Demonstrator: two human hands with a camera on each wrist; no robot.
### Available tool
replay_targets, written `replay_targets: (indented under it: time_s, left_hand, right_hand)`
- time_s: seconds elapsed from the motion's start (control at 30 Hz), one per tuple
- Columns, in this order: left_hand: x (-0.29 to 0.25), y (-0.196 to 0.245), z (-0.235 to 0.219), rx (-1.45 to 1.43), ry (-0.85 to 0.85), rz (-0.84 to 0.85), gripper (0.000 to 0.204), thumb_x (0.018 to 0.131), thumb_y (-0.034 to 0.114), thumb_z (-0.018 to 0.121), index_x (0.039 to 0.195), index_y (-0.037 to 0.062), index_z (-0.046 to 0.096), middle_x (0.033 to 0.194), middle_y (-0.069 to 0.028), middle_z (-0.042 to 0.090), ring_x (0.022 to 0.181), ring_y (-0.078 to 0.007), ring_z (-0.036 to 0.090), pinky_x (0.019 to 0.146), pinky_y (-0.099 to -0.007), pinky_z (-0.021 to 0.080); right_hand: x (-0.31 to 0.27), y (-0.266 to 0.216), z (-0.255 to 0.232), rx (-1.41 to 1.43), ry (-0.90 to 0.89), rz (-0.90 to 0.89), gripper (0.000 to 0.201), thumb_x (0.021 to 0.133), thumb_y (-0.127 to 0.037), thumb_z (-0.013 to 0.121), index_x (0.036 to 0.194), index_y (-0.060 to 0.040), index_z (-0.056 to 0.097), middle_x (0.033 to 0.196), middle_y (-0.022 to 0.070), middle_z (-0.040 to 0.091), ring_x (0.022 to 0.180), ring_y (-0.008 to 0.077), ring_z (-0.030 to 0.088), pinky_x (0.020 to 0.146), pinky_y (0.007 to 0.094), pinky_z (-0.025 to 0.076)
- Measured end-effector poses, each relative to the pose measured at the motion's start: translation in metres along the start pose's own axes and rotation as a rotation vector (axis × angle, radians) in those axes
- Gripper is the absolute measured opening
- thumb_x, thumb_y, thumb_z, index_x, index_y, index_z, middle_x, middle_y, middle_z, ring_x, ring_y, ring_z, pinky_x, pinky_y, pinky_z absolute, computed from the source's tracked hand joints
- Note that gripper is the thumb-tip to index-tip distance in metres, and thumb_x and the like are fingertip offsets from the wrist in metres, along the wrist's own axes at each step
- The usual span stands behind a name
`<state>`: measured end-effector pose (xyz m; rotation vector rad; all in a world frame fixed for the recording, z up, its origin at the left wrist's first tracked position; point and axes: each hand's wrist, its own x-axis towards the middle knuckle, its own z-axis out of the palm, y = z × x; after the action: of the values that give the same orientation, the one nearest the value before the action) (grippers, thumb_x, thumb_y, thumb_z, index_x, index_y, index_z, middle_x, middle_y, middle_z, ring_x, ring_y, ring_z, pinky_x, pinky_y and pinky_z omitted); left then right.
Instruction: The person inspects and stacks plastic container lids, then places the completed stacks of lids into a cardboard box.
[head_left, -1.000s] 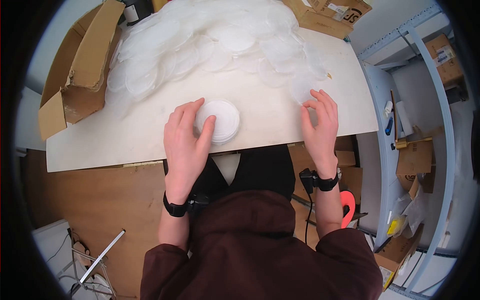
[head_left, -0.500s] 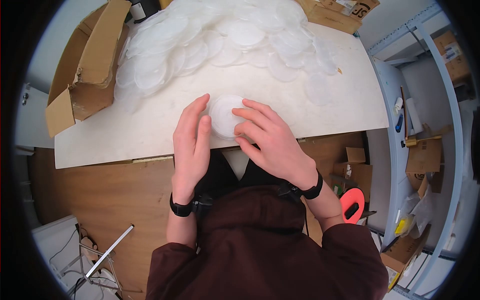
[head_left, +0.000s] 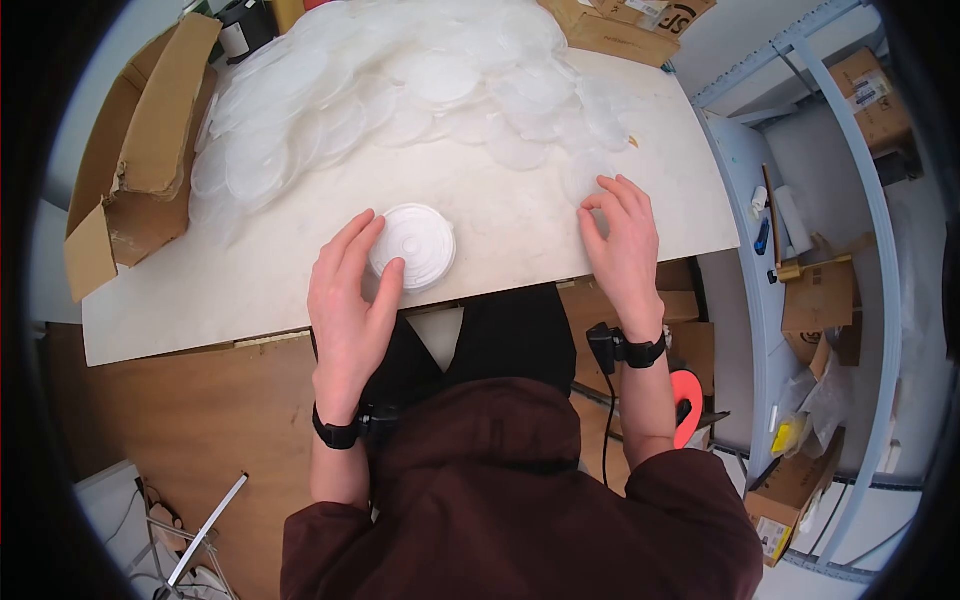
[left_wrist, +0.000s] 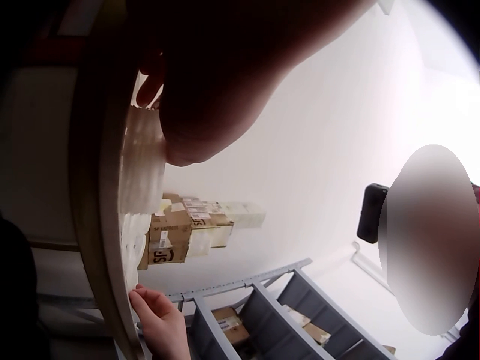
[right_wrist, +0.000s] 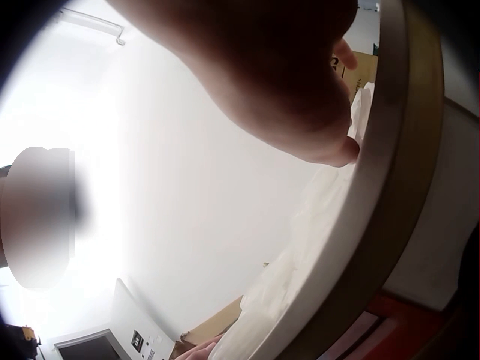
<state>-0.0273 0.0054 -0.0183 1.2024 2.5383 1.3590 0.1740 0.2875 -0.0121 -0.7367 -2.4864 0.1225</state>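
A round stack of white discs (head_left: 415,245) lies near the table's front edge in the head view; its side shows in the left wrist view (left_wrist: 142,161). Beside its left rim rests my left hand (head_left: 350,295), fingers loosely extended, with the thumb and fingertips at the stack's edge. Farther right, my right hand (head_left: 625,245) has thumb and index finger together at the near edge of a single translucent disc (head_left: 588,175), pinching it. In the left wrist view the right hand (left_wrist: 161,322) shows the same closed fingertips. The left palm hides part of the stack there.
A wide heap of loose translucent discs (head_left: 340,100) covers the back of the white table (head_left: 510,225). An open cardboard box (head_left: 150,190) stands at the left, another box (head_left: 620,35) at the back right. Blue-grey shelving (head_left: 745,200) stands beyond the right edge.
My right hand has gone over to the stack and come back right to the single disc, where its thumb and index finger now meet. My left hand has stayed beside the stack.
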Motion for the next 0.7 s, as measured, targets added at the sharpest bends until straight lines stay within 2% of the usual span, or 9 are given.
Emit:
replay_targets:
  time_s: [0.17,0.23,0.27,0.3,0.33,0.37,0.47,0.57,0.7]
  left_hand:
    - [0.0,-0.004,0.003,0.003,0.047,0.051,0.046,0.104,0.019,0.079,0.146,0.0018,0.073,0.154,-0.0169,0.07,0.137,-0.0378,0.068,0.116,-0.0472,0.054]
    - [0.001,-0.003,0.002,0.01,0.049,0.053,0.046,0.104,0.02,0.079,0.147,0.0017,0.073,0.154,-0.017,0.071,0.136,-0.0377,0.068,0.115,-0.0469,0.054]
    - [0.001,-0.002,0.002,0.018,0.05,0.067,0.047,0.104,0.021,0.079,0.147,0.0016,0.072,0.153,-0.0172,0.071,0.135,-0.0376,0.068,0.114,-0.0469,0.054]
    - [0.001,-0.002,0.002,0.029,0.052,0.08,0.048,0.104,0.022,0.08,0.147,0.0014,0.072,0.152,-0.0174,0.072,0.134,-0.0375,0.068,0.114,-0.0469,0.054]
    - [0.0,-0.003,0.003,0.03,0.064,0.106,0.047,0.109,0.022,0.074,0.15,0.001,0.07,0.151,-0.0184,0.072,0.133,-0.0377,0.068,0.113,-0.0473,0.054]
    - [0.0,-0.005,0.002,0.049,0.068,0.099,0.047,0.109,0.022,0.074,0.15,0.001,0.07,0.151,-0.0184,0.072,0.133,-0.0377,0.068,0.113,-0.0473,0.054]
    - [0.0,-0.008,0.0,-0.089,0.056,0.04,0.043,0.118,0.018,0.059,0.155,-0.0009,0.065,0.151,-0.0223,0.071,0.136,-0.04,0.068,0.116,-0.0486,0.052]
    - [0.001,-0.009,-0.001,-0.257,0.072,-0.026,0.043,0.118,0.02,0.059,0.155,-0.0014,0.065,0.151,-0.0231,0.071,0.138,-0.0402,0.067,0.117,-0.0489,0.052]
    - [0.001,-0.01,-0.002,-0.27,0.059,-0.037,0.043,0.117,0.02,0.06,0.155,-0.0017,0.065,0.152,-0.0228,0.071,0.138,-0.0396,0.067,0.118,-0.0484,0.052]
  right_hand:
    - [-0.006,-0.014,-0.006,0.149,0.075,0.034,0.009,0.102,-0.006,0.076,0.11,-0.0036,0.074,0.14,0.0174,0.075,0.143,0.0417,0.063,0.117,0.0511,0.053]
    - [-0.012,-0.032,-0.011,0.474,0.085,0.076,0.008,0.102,-0.004,0.077,0.109,-0.0035,0.073,0.141,0.0175,0.075,0.141,0.043,0.065,0.115,0.0516,0.055]
    - [-0.015,-0.042,-0.014,0.487,0.084,0.074,0.008,0.102,-0.004,0.077,0.109,-0.0035,0.073,0.141,0.0175,0.075,0.141,0.043,0.065,0.115,0.0516,0.055]
    - [-0.018,-0.054,-0.017,0.542,0.04,0.006,0.009,0.101,-0.003,0.077,0.109,-0.0035,0.073,0.142,0.0172,0.075,0.141,0.0431,0.065,0.114,0.0514,0.055]
    - [-0.018,-0.066,-0.017,0.599,-0.004,-0.062,0.009,0.101,-0.003,0.078,0.108,-0.0035,0.073,0.142,0.017,0.075,0.141,0.0432,0.066,0.113,0.0511,0.056]
    - [-0.016,-0.078,-0.016,0.619,-0.007,-0.066,0.009,0.101,-0.003,0.078,0.108,-0.0035,0.073,0.142,0.017,0.075,0.141,0.0432,0.066,0.113,0.0511,0.056]
    - [-0.01,-0.111,-0.01,0.6,-0.091,-0.281,0.011,0.098,-0.003,0.079,0.108,-0.005,0.073,0.142,0.0137,0.074,0.142,0.0418,0.065,0.111,0.0485,0.058]
    - [0.0,-0.125,-0.001,0.558,-0.176,-0.395,0.013,0.097,-0.004,0.079,0.109,-0.006,0.074,0.142,0.0125,0.074,0.144,0.0408,0.063,0.112,0.0481,0.058]
    - [0.003,-0.131,0.007,0.506,-0.239,-0.473,0.017,0.096,-0.005,0.08,0.112,-0.0064,0.074,0.142,0.0119,0.073,0.146,0.0397,0.061,0.115,0.0481,0.057]
